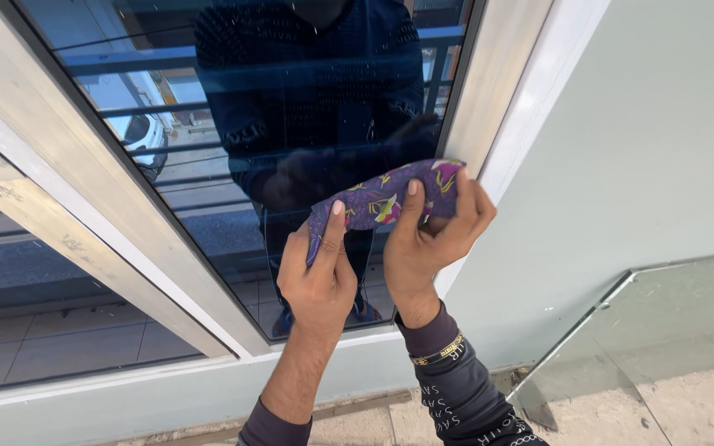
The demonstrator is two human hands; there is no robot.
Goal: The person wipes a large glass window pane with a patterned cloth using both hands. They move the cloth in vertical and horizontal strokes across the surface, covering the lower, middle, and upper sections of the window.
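A purple patterned cloth (pixel 378 201) with yellow and pink marks is stretched between both my hands, close against a dark glass window pane (pixel 208 107). My left hand (pixel 317 268) pinches its lower left end, thumb on top. My right hand (pixel 431 235) grips its upper right end near the white window frame (pixel 502 91). Both forearms rise from the bottom of the view; the right wrist wears a dark sleeve and a band.
The pane reflects a person in a dark sweater, a railing and a parked vehicle. A pale beam (pixel 68 223) slants at the left behind glass. A grey-green wall (pixel 646 140) lies to the right, with a glass panel (pixel 663 347) leaning low right over stone floor.
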